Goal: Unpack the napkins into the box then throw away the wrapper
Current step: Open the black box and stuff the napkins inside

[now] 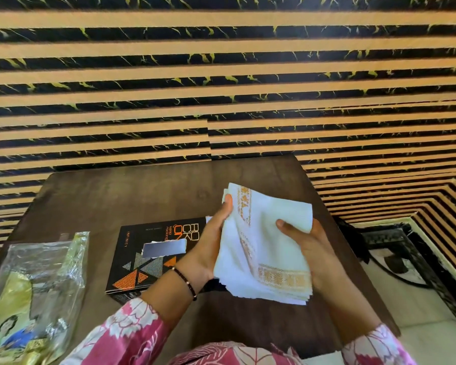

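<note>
A stack of white napkins (266,248) with gold patterned borders is held tilted above the dark wooden table (132,196). My left hand (211,243) grips the stack's left edge, thumb on top. My right hand (308,248) holds the right side, thumb pressed on the top napkin. Just left of and partly under the napkins lies a black box (148,256) with orange triangles and lettering and a torn slot in its top. The clear plastic wrapper (34,288), empty and crumpled, with a printed yellow label, lies at the table's front left corner.
A striped black-and-tan wall (221,88) rises right behind the table. To the right, past the table's edge, are a pale tiled floor (406,299) and a dark ornate piece of furniture (395,248).
</note>
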{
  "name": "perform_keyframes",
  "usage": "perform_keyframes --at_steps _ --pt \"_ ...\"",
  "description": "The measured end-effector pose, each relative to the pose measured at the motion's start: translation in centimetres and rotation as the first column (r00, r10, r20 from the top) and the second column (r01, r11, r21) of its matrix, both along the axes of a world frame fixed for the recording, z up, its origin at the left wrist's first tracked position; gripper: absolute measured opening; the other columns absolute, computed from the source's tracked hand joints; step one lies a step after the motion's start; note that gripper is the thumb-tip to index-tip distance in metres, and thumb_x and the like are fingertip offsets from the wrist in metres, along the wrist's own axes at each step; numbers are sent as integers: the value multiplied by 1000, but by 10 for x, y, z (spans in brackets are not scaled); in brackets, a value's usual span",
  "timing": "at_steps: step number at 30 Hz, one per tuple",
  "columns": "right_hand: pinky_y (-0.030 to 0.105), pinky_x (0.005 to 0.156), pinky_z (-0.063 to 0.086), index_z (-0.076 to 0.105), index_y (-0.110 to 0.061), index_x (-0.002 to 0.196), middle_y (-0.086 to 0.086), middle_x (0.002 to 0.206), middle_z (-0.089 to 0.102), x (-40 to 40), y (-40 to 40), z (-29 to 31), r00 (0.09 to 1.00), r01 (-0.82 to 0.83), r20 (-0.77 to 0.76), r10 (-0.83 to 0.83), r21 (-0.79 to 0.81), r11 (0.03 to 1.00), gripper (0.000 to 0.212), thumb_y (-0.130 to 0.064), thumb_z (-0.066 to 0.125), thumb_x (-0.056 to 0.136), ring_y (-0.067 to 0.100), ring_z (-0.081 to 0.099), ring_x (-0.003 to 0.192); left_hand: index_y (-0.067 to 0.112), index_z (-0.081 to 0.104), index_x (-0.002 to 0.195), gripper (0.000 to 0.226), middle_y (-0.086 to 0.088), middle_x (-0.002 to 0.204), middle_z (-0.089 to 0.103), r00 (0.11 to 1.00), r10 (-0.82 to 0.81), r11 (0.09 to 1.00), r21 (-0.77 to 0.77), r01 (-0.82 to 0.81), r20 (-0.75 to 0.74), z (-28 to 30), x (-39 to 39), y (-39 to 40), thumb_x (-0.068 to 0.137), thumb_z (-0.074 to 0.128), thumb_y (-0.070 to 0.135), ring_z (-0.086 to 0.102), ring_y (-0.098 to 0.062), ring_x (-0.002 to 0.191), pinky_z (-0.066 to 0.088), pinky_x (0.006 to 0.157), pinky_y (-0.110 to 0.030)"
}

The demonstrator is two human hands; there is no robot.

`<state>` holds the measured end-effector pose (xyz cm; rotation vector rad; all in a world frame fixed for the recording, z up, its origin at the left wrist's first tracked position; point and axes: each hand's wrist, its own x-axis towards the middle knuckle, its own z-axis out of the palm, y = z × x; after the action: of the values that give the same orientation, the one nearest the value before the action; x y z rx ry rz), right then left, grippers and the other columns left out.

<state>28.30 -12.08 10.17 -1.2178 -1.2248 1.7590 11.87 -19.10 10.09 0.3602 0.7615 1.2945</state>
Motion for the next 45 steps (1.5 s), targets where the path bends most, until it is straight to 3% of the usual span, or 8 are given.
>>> perform_keyframes --at_steps 5,11,16,22,28,35,42,45 --pt "41 76 55 49 -19 122 8 110 67 3 3 11 998 -53 -25 54 36 998 59 -9 75 70 27 67 97 13 67 106 39 -8 98 71 999 28 1000 12 -29 40 0 -9 -1 84 53 42 67 -26 90 53 84 -37" --pt "39 72 58 60 -14 114 11 107 72 20 12 6 928 -328 -228 295 -119 937 62 -14 81 56 28 69 96 10 74 91 58 -9 85 73 999 2 998 63 -5 35 9 -25 -4 40 89 32 70 -24 75 59 71 -34" --pt "38 66 58 58 -5 116 13 104 72 18 10 -1 953 -228 -205 222 -6 974 57 -5 78 63 34 69 93 17 67 105 61 -8 99 72 984 127 992 39 -123 -123 16 -24 0 68 53 63 70 -23 88 59 71 -35" --pt "47 71 58 62 -18 113 12 106 71 18 10 1 958 -149 -222 179 144 978 74 -33 90 46 34 69 93 21 53 119 40 1 105 70 794 135 991 92 -99 -593 18 -17 -4 81 66 12 69 -11 91 54 69 -21" --pt "40 68 58 52 -36 119 3 110 71 22 13 -2 906 -346 -259 334 1 938 76 -28 87 51 28 69 97 27 44 124 46 9 100 67 630 131 990 133 -45 -766 28 -23 0 85 59 6 66 -5 88 54 71 -20" --pt "32 58 58 58 -23 113 0 91 75 18 20 -6 935 -189 -296 194 44 981 39 -2 57 80 21 72 82 35 31 130 68 1 117 61 632 -71 997 -43 58 -772 25 -30 -6 80 63 2 63 -18 103 55 80 -37" --pt "29 57 58 59 -18 109 -1 86 76 21 27 -23 947 -202 -261 188 -29 979 41 -17 73 71 19 73 80 34 39 124 62 -7 114 61 727 -190 980 -165 107 -660 7 -40 -19 79 67 3 66 -25 100 57 80 -46" --pt "27 56 58 61 -16 104 3 84 75 22 30 -37 968 -192 -185 168 -121 974 37 -22 75 70 16 73 76 28 46 122 47 -5 111 61 574 -132 990 -131 44 -808 -3 -42 -24 81 68 29 67 -18 94 58 72 -36"
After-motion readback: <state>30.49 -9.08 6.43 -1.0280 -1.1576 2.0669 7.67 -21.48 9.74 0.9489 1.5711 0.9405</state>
